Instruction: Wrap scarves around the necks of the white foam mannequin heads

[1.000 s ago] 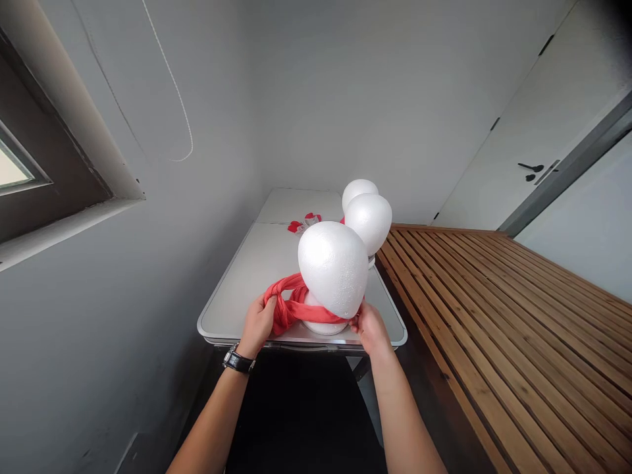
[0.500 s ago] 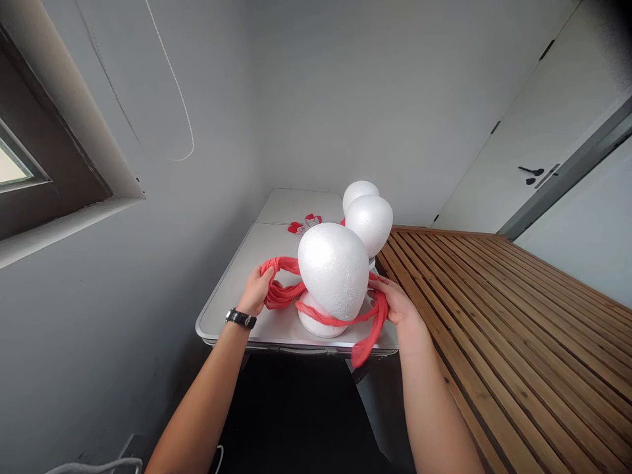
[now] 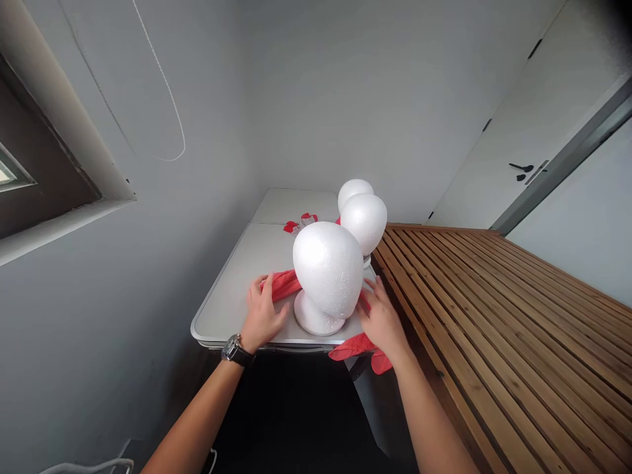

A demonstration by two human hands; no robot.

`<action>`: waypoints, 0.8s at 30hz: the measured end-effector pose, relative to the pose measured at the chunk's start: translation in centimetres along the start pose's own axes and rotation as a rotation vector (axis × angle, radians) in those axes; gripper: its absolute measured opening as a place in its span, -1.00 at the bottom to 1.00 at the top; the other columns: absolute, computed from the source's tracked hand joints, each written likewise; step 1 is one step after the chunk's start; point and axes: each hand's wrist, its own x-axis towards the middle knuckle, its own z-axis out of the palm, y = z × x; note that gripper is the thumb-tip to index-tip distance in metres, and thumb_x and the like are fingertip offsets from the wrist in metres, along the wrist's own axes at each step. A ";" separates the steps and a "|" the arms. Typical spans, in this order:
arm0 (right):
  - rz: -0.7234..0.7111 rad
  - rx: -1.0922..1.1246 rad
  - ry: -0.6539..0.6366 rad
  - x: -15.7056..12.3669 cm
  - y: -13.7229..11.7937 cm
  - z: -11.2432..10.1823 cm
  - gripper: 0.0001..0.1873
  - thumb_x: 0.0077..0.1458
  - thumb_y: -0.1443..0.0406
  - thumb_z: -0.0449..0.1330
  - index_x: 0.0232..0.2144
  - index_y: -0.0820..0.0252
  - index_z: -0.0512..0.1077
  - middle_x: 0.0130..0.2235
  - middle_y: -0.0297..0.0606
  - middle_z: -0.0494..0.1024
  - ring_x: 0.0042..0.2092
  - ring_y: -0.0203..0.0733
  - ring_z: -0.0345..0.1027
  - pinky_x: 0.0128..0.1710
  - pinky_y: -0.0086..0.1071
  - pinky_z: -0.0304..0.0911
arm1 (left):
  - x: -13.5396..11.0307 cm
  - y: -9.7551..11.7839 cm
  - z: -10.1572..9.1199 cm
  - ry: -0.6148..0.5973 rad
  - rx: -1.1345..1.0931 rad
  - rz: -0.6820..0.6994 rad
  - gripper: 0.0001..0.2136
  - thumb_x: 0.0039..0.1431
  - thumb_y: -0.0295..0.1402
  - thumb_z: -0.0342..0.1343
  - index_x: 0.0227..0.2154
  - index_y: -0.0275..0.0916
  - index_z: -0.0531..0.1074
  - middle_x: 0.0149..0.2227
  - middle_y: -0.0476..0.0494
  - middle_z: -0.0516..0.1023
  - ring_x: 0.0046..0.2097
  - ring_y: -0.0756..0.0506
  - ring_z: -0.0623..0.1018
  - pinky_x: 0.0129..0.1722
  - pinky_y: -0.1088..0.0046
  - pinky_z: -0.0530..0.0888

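A white foam mannequin head [image 3: 327,270] stands upright at the table's near edge, its bare neck base toward me. A red scarf [image 3: 285,284] lies beside it on the left, and red cloth also shows at its right, with an end [image 3: 354,347] drooping at the table's front edge. What lies behind the head is hidden. My left hand [image 3: 261,316] is open at the left part of the scarf, fingertips against the cloth and thumb apart. At the head's right side, my right hand [image 3: 384,322] has its fingers spread over the red cloth.
Two more white foam heads [image 3: 364,224] stand behind at the right, partly overlapping. Red and grey cloth pieces [image 3: 301,222] lie farther back on the white folding table [image 3: 232,283]. A slatted wooden bench [image 3: 494,316] runs along the right; a grey wall [image 3: 162,276] is on the left.
The red band across the front of the neck is gone. My left hand has loosened from the bunched scarf. My right hand has shifted slightly, and the right scarf end has spread along the table's edge.
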 end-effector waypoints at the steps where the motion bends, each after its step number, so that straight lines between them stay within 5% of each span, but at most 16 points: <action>1: -0.046 0.014 -0.043 -0.5 -0.7 0.4 -0.58 0.33 0.21 0.15 0.19 -0.04 0.54 0.40 -0.24 0.36 0.53 0.12 0.01 0.45 0.09 0.16 | -0.7 1.1 0.0 -0.012 -0.042 0.038 -0.27 0.27 -0.27 0.23 0.45 -0.24 0.14 0.31 -0.49 0.25 0.40 -0.43 0.25 0.38 -0.21 0.27; 4: -0.044 0.157 -0.133 -1.7 -2.9 2.1 -0.60 0.41 0.19 0.08 0.19 -0.08 0.53 0.33 -0.25 0.47 0.41 0.05 0.27 0.35 -0.01 0.33 | -2.5 4.3 0.5 -0.110 -0.197 0.091 -0.33 0.35 -0.22 0.20 0.45 -0.17 0.15 0.31 -0.44 0.26 0.37 -0.37 0.31 0.37 -0.10 0.35; 8: 0.043 0.235 -0.088 -4.4 -5.3 4.0 -0.58 0.41 0.25 0.05 0.21 0.06 0.50 0.28 -0.11 0.50 0.33 0.09 0.37 0.31 0.03 0.35 | -3.5 6.1 2.2 -0.106 -0.291 0.098 -0.25 0.25 -0.07 0.34 0.41 -0.15 0.22 0.33 -0.42 0.36 0.33 -0.41 0.38 0.28 -0.12 0.43; 12: 0.049 0.316 -0.064 -7.1 -6.9 4.9 -0.60 0.42 0.27 0.03 0.18 0.05 0.51 0.18 -0.12 0.57 0.21 0.01 0.48 0.19 -0.09 0.46 | -3.5 6.3 3.5 -0.048 -0.306 0.030 -0.58 0.17 -0.06 0.39 0.01 -0.13 0.57 0.04 -0.29 0.63 0.07 -0.36 0.60 0.04 0.01 0.58; 17: 0.082 0.358 0.007 -8.2 -6.9 4.4 -0.66 0.43 0.16 0.10 0.13 0.05 0.53 0.16 -0.12 0.59 0.19 0.00 0.50 0.19 -0.11 0.48 | -2.6 6.3 1.2 0.004 -0.396 -0.076 -0.57 0.14 -0.09 0.41 0.02 -0.10 0.57 -0.01 -0.18 0.68 -0.03 -0.26 0.67 -0.09 0.18 0.65; 20: 0.112 0.342 0.027 -8.7 -6.4 4.0 -0.65 0.43 0.10 0.12 0.13 0.05 0.52 0.16 -0.11 0.58 0.22 0.03 0.47 0.23 -0.06 0.45 | 1.2 4.2 -2.2 0.137 -0.342 -0.091 -0.37 0.07 -0.05 0.45 0.19 -0.11 0.49 0.13 -0.21 0.63 0.16 -0.30 0.61 0.13 0.12 0.60; 24: 0.123 0.357 -0.020 -9.4 -6.0 4.4 -0.63 0.44 0.08 0.11 0.13 0.06 0.51 0.17 -0.11 0.57 0.23 0.03 0.46 0.27 -0.01 0.42 | 11.3 -2.0 -5.1 0.245 -0.191 -0.143 -0.39 0.10 -0.04 0.42 0.15 -0.23 0.51 0.12 -0.25 0.64 0.18 -0.32 0.59 0.21 0.14 0.53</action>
